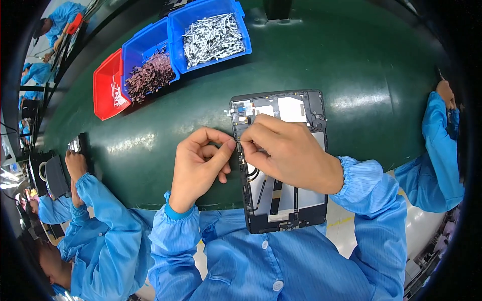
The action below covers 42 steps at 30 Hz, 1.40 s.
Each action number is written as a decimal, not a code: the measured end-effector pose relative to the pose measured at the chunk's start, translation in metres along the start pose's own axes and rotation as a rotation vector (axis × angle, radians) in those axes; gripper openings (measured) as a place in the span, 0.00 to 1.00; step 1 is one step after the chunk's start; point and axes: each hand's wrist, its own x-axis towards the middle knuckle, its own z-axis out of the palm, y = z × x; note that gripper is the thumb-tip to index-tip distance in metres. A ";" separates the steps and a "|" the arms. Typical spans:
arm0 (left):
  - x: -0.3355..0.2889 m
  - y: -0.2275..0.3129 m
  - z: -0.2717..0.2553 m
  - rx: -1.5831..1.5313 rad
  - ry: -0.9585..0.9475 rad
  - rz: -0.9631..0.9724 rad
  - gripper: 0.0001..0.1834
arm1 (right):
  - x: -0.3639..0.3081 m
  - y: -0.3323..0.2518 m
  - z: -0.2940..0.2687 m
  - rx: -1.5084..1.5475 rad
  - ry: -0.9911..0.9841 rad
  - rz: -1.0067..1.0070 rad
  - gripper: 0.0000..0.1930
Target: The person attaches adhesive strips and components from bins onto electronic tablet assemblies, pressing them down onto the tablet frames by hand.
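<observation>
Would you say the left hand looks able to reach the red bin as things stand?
Probably yes: only green tabletop seems to lie between the left hand and the red bin, though the hand would first have to leave the edge of the opened tablet-like device.

It looks like a factory assembly room: workers (108, 236) in matching blue smocks (286, 256) line a green table (351, 65) with bins (201, 14) of small parts (213, 40) and an opened tablet (286, 200).

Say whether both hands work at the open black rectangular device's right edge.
No; left hand and right hand put fingertips at the device's left edge.
</observation>
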 end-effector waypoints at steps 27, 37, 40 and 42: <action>0.003 0.005 0.004 -0.015 0.013 -0.024 0.05 | 0.000 -0.001 0.000 0.002 -0.006 0.003 0.06; 0.005 0.001 0.003 -0.028 -0.013 0.022 0.06 | -0.003 -0.005 -0.010 -0.079 0.024 0.123 0.05; 0.006 0.005 0.005 -0.012 -0.009 0.042 0.08 | -0.001 -0.005 -0.009 -0.110 0.020 0.146 0.05; 0.008 0.008 0.004 0.005 -0.023 0.043 0.10 | 0.003 -0.007 -0.013 -0.097 0.007 0.121 0.05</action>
